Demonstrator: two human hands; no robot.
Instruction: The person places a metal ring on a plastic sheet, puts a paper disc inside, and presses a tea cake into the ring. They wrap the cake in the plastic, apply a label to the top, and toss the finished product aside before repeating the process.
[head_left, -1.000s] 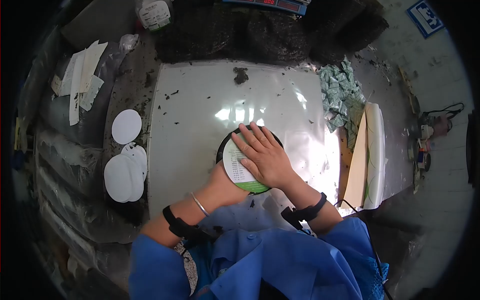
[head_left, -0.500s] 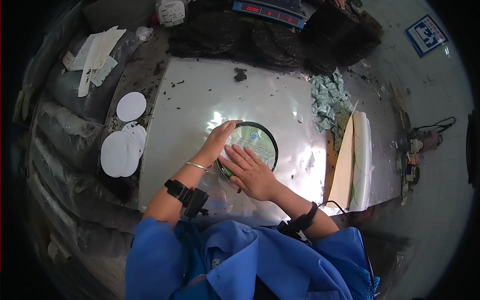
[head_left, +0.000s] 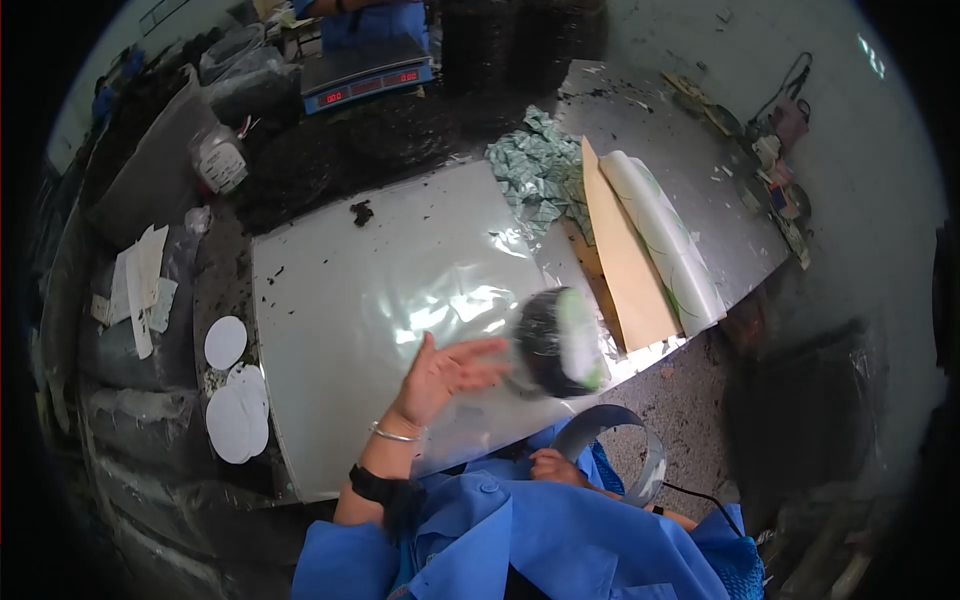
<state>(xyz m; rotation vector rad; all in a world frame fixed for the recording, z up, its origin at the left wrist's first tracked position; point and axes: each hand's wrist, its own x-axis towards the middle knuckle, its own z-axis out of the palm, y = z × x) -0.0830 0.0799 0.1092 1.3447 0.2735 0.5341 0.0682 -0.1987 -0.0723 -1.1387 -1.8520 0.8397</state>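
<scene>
The left hand (head_left: pixel 440 375) is spread wide, its grip released, fingertips at the blurred round tin (head_left: pixel 558 343), which stands tilted on edge near the surface's (head_left: pixel 330 300) front right corner, seemingly steadied by that open palm. The right hand (head_left: pixel 553 466) sits low by the blue coat, closed on a loop of tape (head_left: pixel 610 440). White discs (head_left: pixel 232 400) lie along the left edge, within reach.

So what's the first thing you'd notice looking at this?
The blurry round black cake with a green-and-white label, up on edge by the left hand in the middle. Next, the shiny white sheet under it, then the white paper discs at its left edge.
</scene>
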